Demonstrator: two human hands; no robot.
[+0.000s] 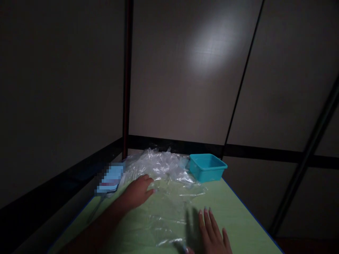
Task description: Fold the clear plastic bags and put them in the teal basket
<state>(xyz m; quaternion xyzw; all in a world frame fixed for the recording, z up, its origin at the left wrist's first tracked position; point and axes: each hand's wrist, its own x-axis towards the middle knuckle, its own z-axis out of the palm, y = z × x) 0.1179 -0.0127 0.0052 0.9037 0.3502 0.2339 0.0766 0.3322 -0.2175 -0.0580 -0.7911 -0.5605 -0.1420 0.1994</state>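
My left hand reaches over the left side of a clear plastic bag lying flat on the green table. Its fingers are partly bent with the thumb apart, and no held thing shows in it. Low in the view, my right hand is spread, fingers pointing forward, at the right side of the bag. Whether its thumb touches the plastic I cannot tell. Beyond the left hand, a crumpled heap of clear plastic bags covers the far part of the table.
A turquoise plastic basin stands at the table's far right corner. On the left edge lies a phone, its screen blurred out, with a cable running from it. Dark panelled walls close in behind and to the left of the green table.
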